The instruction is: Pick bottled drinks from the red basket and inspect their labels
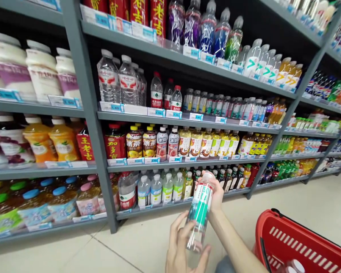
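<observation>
A clear soda water bottle (pixel 201 203) with a green, white and red label is tilted in front of me, above the floor. My right hand (pixel 216 195) is closed round its upper part, behind and beside the pale cap. Around the lower end curls my left hand (pixel 182 242), its fingers on the near-left side and the thumb by the base. The fingers of the right hand are partly hidden behind the bottle.
Grey shelves (pixel 193 121) packed with drinks stand ahead, with price tags along their edges. A red shopping basket (pixel 307 237) is at the lower right, holding white-capped items (pixel 297 266). Pale floor tiles (pixel 85 252) lie below the shelves.
</observation>
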Available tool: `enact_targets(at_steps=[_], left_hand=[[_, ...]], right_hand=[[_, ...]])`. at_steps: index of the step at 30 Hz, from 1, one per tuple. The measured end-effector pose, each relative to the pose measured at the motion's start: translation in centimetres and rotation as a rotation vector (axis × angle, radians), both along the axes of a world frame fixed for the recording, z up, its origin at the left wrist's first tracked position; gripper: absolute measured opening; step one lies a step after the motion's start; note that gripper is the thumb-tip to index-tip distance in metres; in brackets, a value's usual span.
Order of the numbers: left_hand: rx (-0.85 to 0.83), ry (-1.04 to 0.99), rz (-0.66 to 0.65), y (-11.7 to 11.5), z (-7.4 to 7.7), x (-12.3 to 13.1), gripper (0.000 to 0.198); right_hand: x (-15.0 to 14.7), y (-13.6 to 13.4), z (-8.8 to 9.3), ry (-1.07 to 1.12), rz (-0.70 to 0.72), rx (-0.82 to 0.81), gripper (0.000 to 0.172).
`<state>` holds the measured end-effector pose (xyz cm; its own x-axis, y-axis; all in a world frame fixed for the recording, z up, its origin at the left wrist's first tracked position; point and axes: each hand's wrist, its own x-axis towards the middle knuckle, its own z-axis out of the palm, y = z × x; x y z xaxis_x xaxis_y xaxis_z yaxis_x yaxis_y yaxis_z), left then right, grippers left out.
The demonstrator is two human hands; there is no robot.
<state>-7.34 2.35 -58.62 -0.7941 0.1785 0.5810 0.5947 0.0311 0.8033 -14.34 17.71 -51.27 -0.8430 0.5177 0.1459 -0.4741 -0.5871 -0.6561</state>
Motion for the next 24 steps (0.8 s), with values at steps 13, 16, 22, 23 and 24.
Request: enact_targets(at_steps=[13, 16, 22, 23, 24], left_hand=[[-0.176, -0.353, -0.124, -0.3, 2.5, -0.9, 0.074], [-0.278, -0.23, -0.108, -0.3, 2.8, -0.6, 0.074], [-0.299, -0.058, -0.017, 0.0, 1.6, -0.2, 0.074], [-0.298, -0.009, 0.009, 0.0, 1.3, -0.2, 0.075], [-0.3, 0.04, 0.037, 0.0, 1.2, -0.3, 0.075]], right_hand=[[0.0, -0.6, 0.5, 0.097, -0.116, 0.008, 0.026], [-0.2, -0.3, 0.2, 0.045, -0.117, 0.01, 0.031], [0.2, -0.6, 0.6, -0.139, -0.124, 0.055, 0.037], [0.5, -0.8, 0.9, -0.179, -0.127, 0.074, 0.039], [0.9, -1.1, 1.1, -0.212, -0.13, 0.099, 0.04]])
